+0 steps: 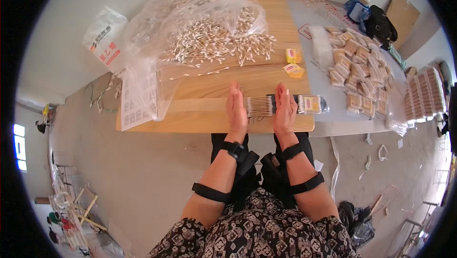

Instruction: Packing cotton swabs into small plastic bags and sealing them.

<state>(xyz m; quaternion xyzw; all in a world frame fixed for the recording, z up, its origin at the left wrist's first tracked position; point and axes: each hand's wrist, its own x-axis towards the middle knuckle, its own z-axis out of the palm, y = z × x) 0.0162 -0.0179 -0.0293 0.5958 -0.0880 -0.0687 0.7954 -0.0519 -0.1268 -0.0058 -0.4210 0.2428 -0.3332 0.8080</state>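
Note:
My left hand [236,111] and my right hand [285,109] stand on edge near the front of the wooden table, palms facing, fingers stretched out. Between them lies a row of cotton swabs [260,107] set side by side. The left palm is at the row's left end; a dark strip shows between the row and my right hand. Just right of that hand is a small clear pack of cotton swabs [312,104] with a yellow label card. Neither hand grips anything. A few loose cotton swabs [214,71] lie farther back.
A large clear bag [157,18] spills a heap of cotton swabs [204,41] over the table [204,120]. Two yellow cards [294,70] lie at its right side. Many filled packs [364,68] are piled on the grey surface at right. A printed sheet [138,101] hangs over the left edge.

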